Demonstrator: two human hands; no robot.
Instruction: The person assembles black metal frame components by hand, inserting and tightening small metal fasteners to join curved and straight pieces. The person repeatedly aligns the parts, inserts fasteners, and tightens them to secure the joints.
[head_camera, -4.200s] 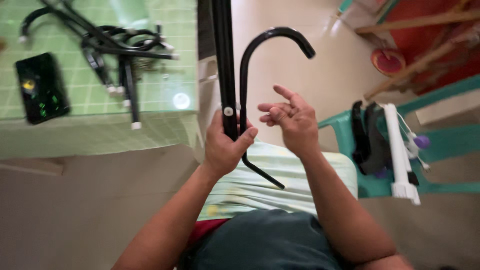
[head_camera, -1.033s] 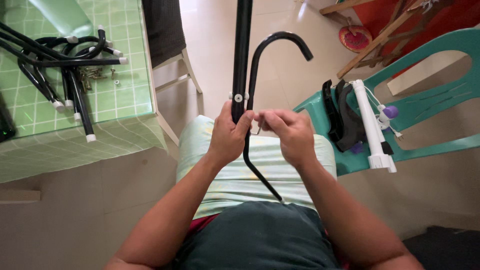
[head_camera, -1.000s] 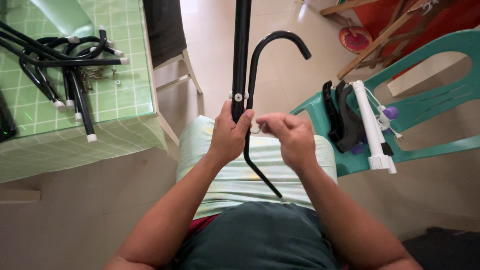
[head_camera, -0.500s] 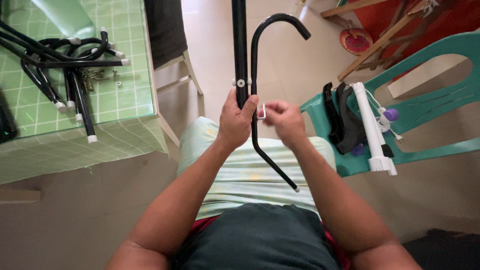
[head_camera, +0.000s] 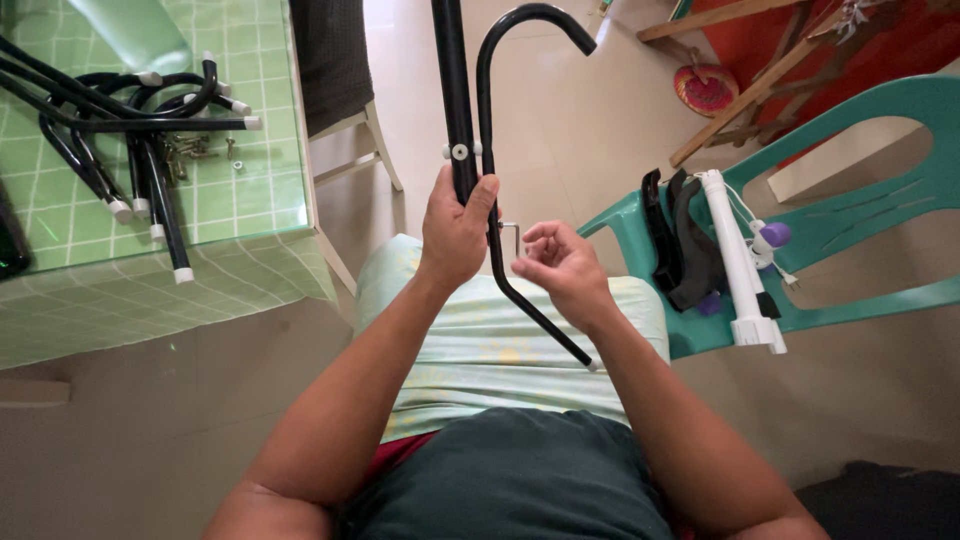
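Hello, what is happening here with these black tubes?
A seated person grips a straight black pole with the left hand, pressing a curved black hook tube against it. The right hand pinches a small bent metal key at the joint just under a white fitting. More black curved tubes and loose screws lie on the green checked table.
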